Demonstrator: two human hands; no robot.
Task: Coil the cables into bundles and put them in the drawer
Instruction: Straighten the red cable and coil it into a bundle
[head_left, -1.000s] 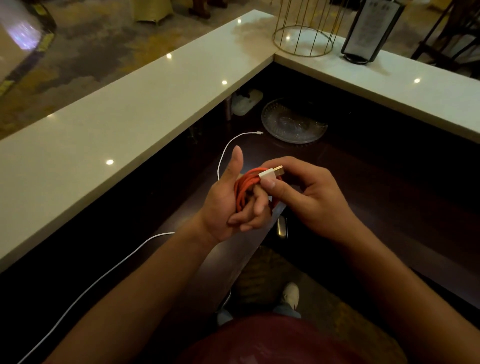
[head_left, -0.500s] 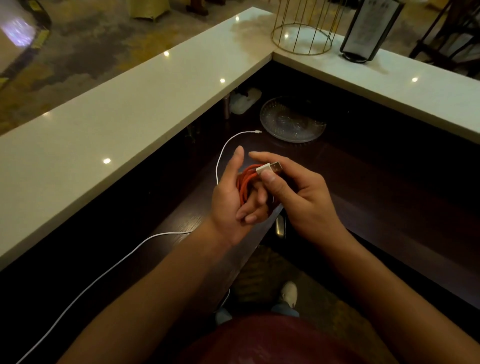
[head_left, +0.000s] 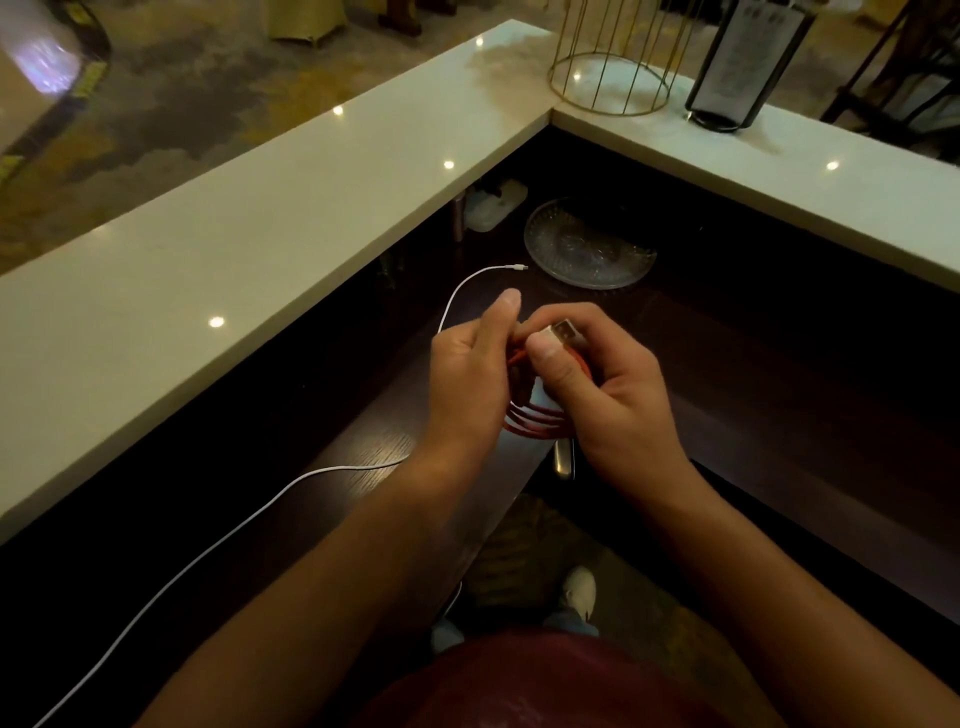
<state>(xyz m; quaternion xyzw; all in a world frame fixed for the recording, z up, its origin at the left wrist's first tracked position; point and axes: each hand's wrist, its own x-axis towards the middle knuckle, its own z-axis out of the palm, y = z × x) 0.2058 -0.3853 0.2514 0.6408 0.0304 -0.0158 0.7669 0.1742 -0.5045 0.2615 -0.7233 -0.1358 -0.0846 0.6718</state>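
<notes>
Loops slip off my left fingers

My left hand (head_left: 470, 371) now turns its back upward, no longer splayed inside the red cable (head_left: 535, 418), whose loops now hang below between both hands. My right hand (head_left: 608, 384) brings the pinched USB plug (head_left: 563, 332) closer to my left thumb.

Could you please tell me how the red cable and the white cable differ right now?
The red cable is wound into loops, while the white cable lies uncoiled in a long line. The red cable is held up by the left hand and the right hand, which pinches its plug; the white cable rests untouched on the dark desk. Both are thin charging-type cables.
</notes>
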